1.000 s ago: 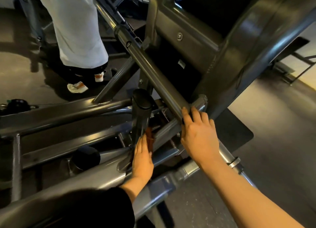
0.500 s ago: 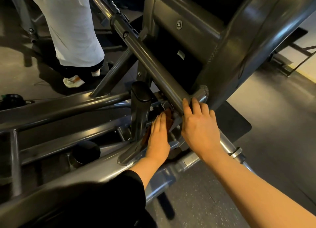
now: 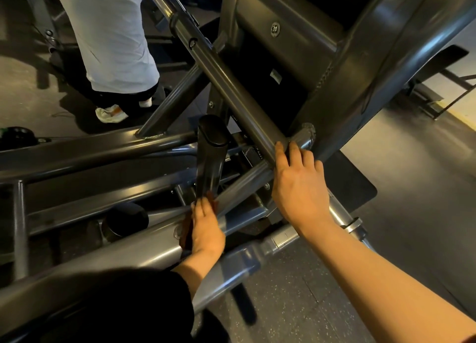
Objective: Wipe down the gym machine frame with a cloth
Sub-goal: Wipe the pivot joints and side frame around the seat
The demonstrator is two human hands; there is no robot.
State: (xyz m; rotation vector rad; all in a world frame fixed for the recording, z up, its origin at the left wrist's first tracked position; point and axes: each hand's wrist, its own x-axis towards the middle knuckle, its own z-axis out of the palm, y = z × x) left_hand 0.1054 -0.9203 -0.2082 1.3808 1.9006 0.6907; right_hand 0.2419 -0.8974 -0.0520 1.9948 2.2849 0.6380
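Low centre of the frame: our left hand (image 3: 206, 226) presses a reddish-brown cloth (image 3: 187, 229) flat against the foot of the short capped post (image 3: 211, 157), where that post meets the big grey tube of the machine frame (image 3: 123, 250) running out to the lower left. Fingers lie straight and together on top of the cloth; only slivers of it show, at the fingertips and along the thumb side. Half a second ago this hand sat higher and further right, up by the crossing of the tubes next to the other hand; now it has dropped back down to the post's base, much where it was a second ago. We read that as a back-and-forth wiping stroke over the joint, mid-pass, not a finished one. Our right hand (image 3: 300, 185) has not shifted: it rests just right of centre on the diagonal bar (image 3: 231, 95), fingers draped over the tube and loosely hooked, bracing, holding nothing else. Upper left, a bystander's pale trouser leg (image 3: 113, 38) and shoe (image 3: 110, 113) stand on the dark floor (image 3: 412, 178). Long stretches of tube at left appear not yet reached.
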